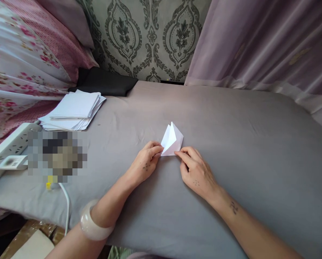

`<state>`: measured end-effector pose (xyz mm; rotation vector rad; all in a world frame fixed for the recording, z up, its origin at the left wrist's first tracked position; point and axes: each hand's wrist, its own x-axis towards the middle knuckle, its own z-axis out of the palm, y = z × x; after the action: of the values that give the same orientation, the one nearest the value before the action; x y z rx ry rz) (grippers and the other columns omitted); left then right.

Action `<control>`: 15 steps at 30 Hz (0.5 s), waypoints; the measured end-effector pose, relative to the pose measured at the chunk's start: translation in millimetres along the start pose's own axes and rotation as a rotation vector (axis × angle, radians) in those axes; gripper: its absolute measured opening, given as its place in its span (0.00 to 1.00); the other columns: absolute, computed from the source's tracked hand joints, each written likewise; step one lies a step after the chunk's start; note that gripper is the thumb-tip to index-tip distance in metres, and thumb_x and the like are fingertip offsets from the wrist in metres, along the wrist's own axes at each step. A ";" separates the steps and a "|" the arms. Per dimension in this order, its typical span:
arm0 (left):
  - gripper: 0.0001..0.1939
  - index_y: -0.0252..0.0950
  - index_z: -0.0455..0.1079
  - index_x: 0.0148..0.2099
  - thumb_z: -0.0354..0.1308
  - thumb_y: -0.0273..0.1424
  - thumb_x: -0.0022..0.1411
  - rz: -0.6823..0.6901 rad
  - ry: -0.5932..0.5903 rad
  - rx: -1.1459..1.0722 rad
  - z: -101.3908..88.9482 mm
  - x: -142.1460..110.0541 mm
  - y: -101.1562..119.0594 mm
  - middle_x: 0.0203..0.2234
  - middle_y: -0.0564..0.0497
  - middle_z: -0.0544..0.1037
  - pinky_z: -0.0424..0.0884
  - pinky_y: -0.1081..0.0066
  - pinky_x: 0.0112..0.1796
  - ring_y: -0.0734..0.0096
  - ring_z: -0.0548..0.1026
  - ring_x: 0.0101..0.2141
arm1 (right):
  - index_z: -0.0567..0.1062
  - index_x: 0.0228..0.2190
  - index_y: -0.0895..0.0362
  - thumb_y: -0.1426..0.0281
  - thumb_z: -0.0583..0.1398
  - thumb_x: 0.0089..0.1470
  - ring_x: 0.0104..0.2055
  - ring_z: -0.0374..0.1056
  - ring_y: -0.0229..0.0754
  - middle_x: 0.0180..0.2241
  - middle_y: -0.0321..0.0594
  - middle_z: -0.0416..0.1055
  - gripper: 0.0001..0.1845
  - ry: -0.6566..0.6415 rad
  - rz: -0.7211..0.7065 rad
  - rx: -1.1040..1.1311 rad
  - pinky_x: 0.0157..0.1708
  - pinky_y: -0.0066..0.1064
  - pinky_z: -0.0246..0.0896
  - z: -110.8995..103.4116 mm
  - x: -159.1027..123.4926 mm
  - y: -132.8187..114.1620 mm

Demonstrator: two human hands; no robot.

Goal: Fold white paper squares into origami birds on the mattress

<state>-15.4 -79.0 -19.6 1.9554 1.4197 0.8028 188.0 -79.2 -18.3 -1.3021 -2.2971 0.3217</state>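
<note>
A small folded white paper (172, 140), triangular with a raised flap, lies on the grey sheet (231, 144) in the middle. My left hand (146, 163) pinches its lower left corner with curled fingers. My right hand (195, 169) presses its fingertips on the lower right edge of the paper, fingers bent. A pale bangle (92, 225) sits on my left wrist.
A stack of white paper sheets (74, 109) lies at the back left, beside a black cloth (104, 82). A white power strip (9, 147) with a cable (66, 205) runs along the left edge. Floral bedding (23, 57) rises at left, a purple curtain (271, 46) at right.
</note>
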 end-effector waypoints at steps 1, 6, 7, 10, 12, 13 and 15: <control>0.13 0.38 0.71 0.42 0.46 0.22 0.64 0.003 -0.005 -0.003 0.2 0.2 -0.2 0.45 0.47 0.70 0.68 0.71 0.43 0.68 0.73 0.43 | 0.75 0.46 0.57 0.83 0.50 0.52 0.44 0.67 0.45 0.42 0.44 0.70 0.23 0.001 -0.001 0.003 0.44 0.37 0.67 -0.2 -0.1 -0.3; 0.15 0.37 0.72 0.41 0.45 0.20 0.60 0.002 -0.002 -0.019 -1.3 -0.8 4.1 0.45 0.46 0.70 0.68 0.70 0.43 0.68 0.72 0.43 | 0.74 0.45 0.57 0.84 0.50 0.51 0.46 0.66 0.45 0.46 0.43 0.70 0.24 -0.021 -0.020 0.003 0.46 0.37 0.66 0.2 0.4 0.1; 0.15 0.37 0.72 0.40 0.46 0.20 0.59 -0.020 -0.007 -0.024 -2.2 -1.0 6.8 0.45 0.46 0.70 0.68 0.70 0.42 0.68 0.72 0.42 | 0.74 0.45 0.56 0.85 0.50 0.51 0.46 0.66 0.45 0.46 0.43 0.70 0.24 -0.028 -0.024 0.001 0.46 0.37 0.66 0.1 0.6 0.3; 0.10 0.36 0.73 0.37 0.53 0.23 0.55 -0.146 -0.034 -0.034 -4.2 -0.4 16.6 0.45 0.47 0.70 0.69 0.69 0.37 0.68 0.73 0.36 | 0.74 0.45 0.56 0.84 0.50 0.51 0.47 0.66 0.45 0.48 0.42 0.70 0.24 -0.046 -0.027 0.005 0.47 0.38 0.66 -1.0 0.9 0.4; 0.06 0.36 0.73 0.35 0.57 0.30 0.56 -0.223 -0.013 -0.043 -3.8 1.1 21.8 0.44 0.48 0.71 0.68 0.68 0.36 0.68 0.73 0.35 | 0.73 0.45 0.56 0.84 0.50 0.52 0.46 0.66 0.45 0.48 0.42 0.70 0.23 -0.053 -0.029 0.017 0.47 0.38 0.66 -1.8 0.8 0.4; 0.08 0.36 0.73 0.34 0.57 0.34 0.58 -0.242 0.013 -0.052 -3.2 1.9 23.2 0.43 0.48 0.72 0.68 0.67 0.37 0.68 0.73 0.35 | 0.73 0.45 0.55 0.84 0.50 0.52 0.46 0.66 0.45 0.48 0.42 0.70 0.23 -0.051 -0.029 0.024 0.47 0.38 0.66 -1.8 0.6 0.6; 0.12 0.36 0.73 0.31 0.55 0.38 0.61 -0.253 0.068 -0.071 -1.4 3.2 23.8 0.40 0.48 0.73 0.68 0.68 0.37 0.68 0.73 0.35 | 0.72 0.46 0.56 0.84 0.50 0.52 0.46 0.66 0.46 0.47 0.42 0.71 0.23 -0.032 -0.017 0.043 0.48 0.39 0.65 -1.1 0.4 1.5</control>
<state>-1.2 -82.0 -0.4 1.6673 1.6172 0.7961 189.6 -78.1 -17.8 -1.2643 -2.3137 0.3871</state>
